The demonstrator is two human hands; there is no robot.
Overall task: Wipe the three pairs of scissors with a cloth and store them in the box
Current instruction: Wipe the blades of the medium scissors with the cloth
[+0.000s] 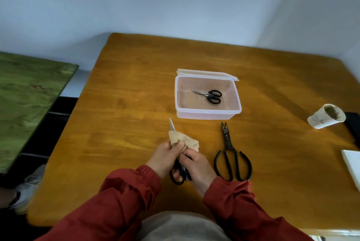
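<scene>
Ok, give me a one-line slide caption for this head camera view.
Left hand and right hand wipe scissors with a cloth; small pair lies in the box, large pair on the table.

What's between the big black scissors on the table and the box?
Only bare table, per the head view; the big black scissors stop short of the box.

We note orange-brown wooden table (136, 94). Clear rectangular plastic box (206, 113), lid hinged back, sits beyond our fingers (178, 148). Large black iron scissors with wide loop handles (230, 155) lie flat just right of fingers, tips toward box. White paper cup (321, 119) lies on its side well right of fingers. Black flat object (353, 125) and white flat slab (352, 166) sit at right table edge.
</scene>
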